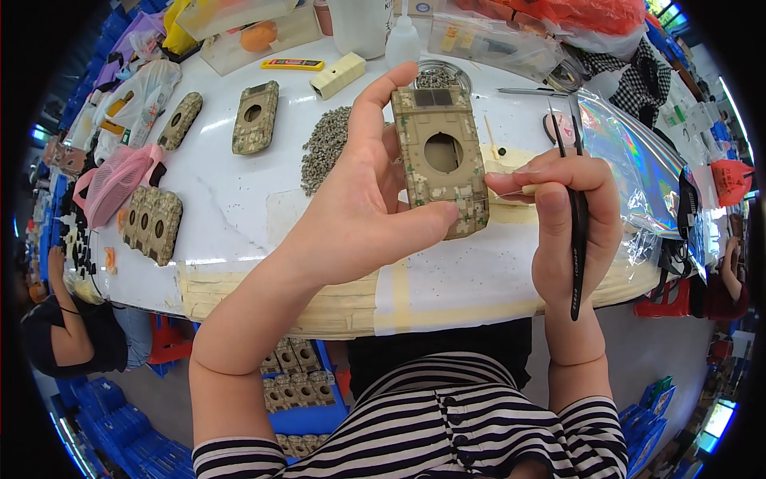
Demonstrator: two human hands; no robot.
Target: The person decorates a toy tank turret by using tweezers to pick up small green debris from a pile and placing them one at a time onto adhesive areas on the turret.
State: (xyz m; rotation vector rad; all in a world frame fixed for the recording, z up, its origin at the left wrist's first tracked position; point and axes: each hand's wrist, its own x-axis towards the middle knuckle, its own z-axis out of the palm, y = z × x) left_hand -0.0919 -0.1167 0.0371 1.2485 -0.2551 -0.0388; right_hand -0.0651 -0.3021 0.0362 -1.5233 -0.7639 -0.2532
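Note:
My left hand point(347, 211) grips a camouflage toy tank hull point(439, 182) by its sides, thumb on the near end. A round hole sits in the middle of the hull's top, with a dark panel at its far end. Beside the hull's right edge is my right hand point(578, 191), closed. Black tweezers point(579, 247) are tucked in that hand, points upward. Its thumb and fingertips also pinch a small thin pale piece, too small to name. Two single hulls, one point(255, 117) and another point(181, 121), lie at the left, with several grouped hulls point(152, 225) nearer me.
A heap of small grey parts point(325, 148) lies behind my left hand, and a round dish point(444, 76) holds more. A squeeze bottle point(403, 41), clear bins point(495, 44) and a pink mesh pouch point(116, 188) surround the table. Shiny film point(630, 168) covers the right side. Other people sit at both sides.

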